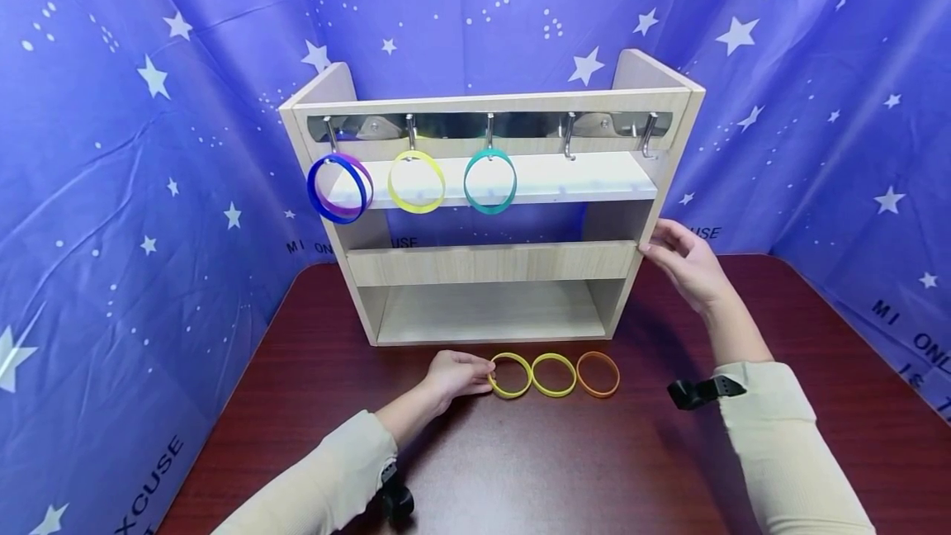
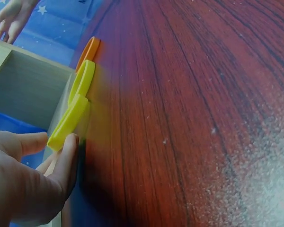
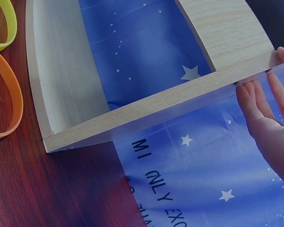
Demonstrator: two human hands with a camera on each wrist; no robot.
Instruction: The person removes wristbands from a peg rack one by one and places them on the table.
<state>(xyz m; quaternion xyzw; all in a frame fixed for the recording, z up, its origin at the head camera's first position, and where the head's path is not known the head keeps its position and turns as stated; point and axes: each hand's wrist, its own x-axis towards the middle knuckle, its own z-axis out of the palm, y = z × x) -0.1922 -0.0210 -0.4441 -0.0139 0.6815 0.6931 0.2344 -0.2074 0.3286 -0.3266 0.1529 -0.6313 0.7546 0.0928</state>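
My left hand point(image 1: 455, 376) pinches the leftmost yellow wristband point(image 2: 69, 124) between thumb and fingers at its near edge. That band lies in a row on the table with a second yellow wristband point(image 1: 554, 376) and an orange wristband point(image 1: 598, 375). At the right side of the wooden shelf point(image 1: 490, 265), my right hand point(image 1: 687, 262) holds the side panel point(image 3: 146, 108), thumb at its front edge and fingers against the outer face. From the shelf's hooks hang a blue wristband point(image 1: 315, 198) overlapping a purple one point(image 1: 369, 180), a yellow one point(image 1: 416, 209) and a teal one point(image 1: 490, 209).
A metal hook rail point(image 1: 520, 124) runs along the shelf's upper front. Its two right hooks, one of them the far-right hook point(image 1: 648, 134), carry no band. The shelf stands on a dark red wooden table point(image 1: 565, 469), with a blue star-patterned curtain point(image 1: 461, 15) behind.
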